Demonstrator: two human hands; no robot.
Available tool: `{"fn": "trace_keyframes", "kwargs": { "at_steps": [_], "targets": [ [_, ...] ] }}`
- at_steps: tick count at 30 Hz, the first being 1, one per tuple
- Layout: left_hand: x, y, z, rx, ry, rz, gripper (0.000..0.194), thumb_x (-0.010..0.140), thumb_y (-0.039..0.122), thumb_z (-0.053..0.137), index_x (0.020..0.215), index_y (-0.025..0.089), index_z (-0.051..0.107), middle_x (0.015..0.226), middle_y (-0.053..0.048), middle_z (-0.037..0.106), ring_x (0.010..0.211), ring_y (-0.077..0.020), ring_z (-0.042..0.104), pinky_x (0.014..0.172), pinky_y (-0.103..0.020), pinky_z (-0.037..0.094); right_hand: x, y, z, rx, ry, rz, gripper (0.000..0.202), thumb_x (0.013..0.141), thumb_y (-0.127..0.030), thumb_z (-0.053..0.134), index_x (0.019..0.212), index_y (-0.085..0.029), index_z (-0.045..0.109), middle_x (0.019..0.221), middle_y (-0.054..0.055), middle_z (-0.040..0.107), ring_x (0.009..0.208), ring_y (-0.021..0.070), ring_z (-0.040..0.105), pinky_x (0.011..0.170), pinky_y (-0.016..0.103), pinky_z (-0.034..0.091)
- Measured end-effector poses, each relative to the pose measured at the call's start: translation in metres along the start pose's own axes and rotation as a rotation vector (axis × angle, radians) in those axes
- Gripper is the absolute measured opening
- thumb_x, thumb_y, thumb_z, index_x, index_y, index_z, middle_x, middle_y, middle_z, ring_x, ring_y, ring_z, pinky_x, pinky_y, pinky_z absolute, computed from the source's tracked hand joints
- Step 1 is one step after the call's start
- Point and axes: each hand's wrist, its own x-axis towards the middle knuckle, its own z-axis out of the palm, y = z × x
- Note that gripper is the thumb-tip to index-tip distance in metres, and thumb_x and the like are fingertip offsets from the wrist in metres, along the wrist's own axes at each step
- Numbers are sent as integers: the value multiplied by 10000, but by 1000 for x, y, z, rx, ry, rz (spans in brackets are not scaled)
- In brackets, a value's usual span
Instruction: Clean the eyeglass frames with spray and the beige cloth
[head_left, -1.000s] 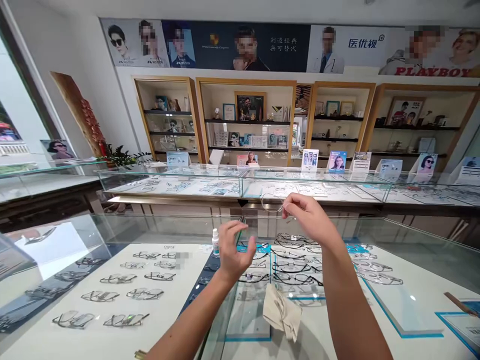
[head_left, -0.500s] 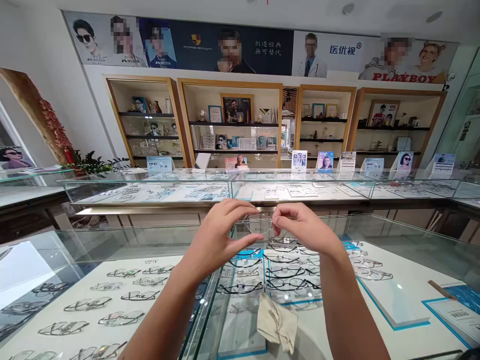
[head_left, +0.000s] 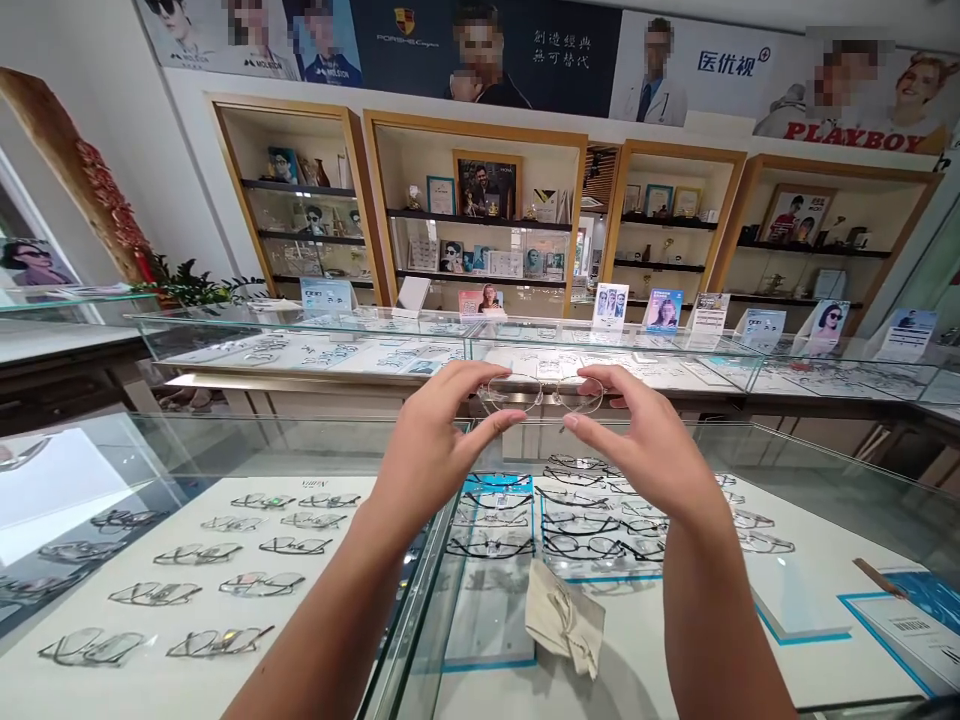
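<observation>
A pair of thin-rimmed round glasses [head_left: 548, 388] is held up between both hands, above the glass display case. My left hand [head_left: 450, 425] pinches the left lens rim between thumb and fingers. The right lens rim sits between the thumb and fingers of my right hand [head_left: 637, 425]. Both lenses and the bridge show between the fingertips. Below the hands, a crumpled beige cloth [head_left: 564, 620] lies on the glass top, near several rows of dark-framed glasses [head_left: 581, 545] in the case.
More glasses [head_left: 199, 555] lie in the case at the left. A booklet with a blue edge [head_left: 911, 630] is at the far right. Across the aisle stands another glass case [head_left: 360, 352] with small display cards [head_left: 611, 305], and wooden shelves [head_left: 480, 230] behind it.
My right hand has opened from a tight pinch and moved to the right lens rim. The whole pair of glasses now faces the camera. The view has tilted down a little.
</observation>
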Motion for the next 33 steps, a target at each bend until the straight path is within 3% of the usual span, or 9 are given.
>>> {"fn": "trace_keyframes", "kwargs": {
  "at_steps": [17, 33],
  "targets": [
    [-1, -2, 9, 33, 55, -135, 404, 947, 510, 743, 1275, 278, 699, 1204, -62, 735, 1041, -248, 701, 935, -441, 581, 0, -5, 2, -101, 172, -52, 405, 947, -471, 706, 1305, -282, 708, 1298, 91, 749, 1188, 312, 693, 1009, 515, 548],
    [-1, 3, 14, 13, 97, -193, 451, 939, 533, 745, 1316, 289, 697, 1173, -66, 718, 1006, -238, 708, 895, -424, 597, -1, -8, 3, -114, 197, -49, 403, 959, -483, 694, 1306, -279, 707, 1295, 106, 732, 1148, 313, 695, 953, 490, 553]
  ]
}}
